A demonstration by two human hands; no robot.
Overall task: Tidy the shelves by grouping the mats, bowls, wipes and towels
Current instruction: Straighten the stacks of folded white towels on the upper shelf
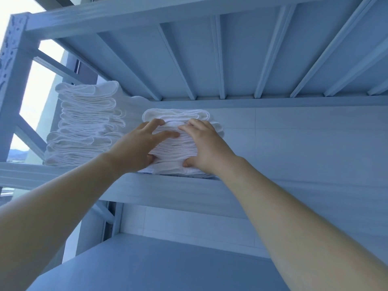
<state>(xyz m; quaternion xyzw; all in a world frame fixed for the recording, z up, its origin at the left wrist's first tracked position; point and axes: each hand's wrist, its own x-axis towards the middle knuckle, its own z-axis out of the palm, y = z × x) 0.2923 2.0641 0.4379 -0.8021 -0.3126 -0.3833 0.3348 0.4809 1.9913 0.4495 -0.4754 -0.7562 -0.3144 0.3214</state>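
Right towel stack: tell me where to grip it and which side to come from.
Come from the open front, two-handed. Grip the right stack at its two front corners, thumbs low, fingers over the top. Its loose folded layers would probably splay from a one-handed grip. The left stack crowds its left.

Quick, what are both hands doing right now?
Left hand: grips the towel stack.
Right hand: grips the same towel stack.

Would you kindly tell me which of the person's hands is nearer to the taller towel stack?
Left. The left hand holds the shorter stack on its left side, beside the taller stack; the right hand holds its far side.
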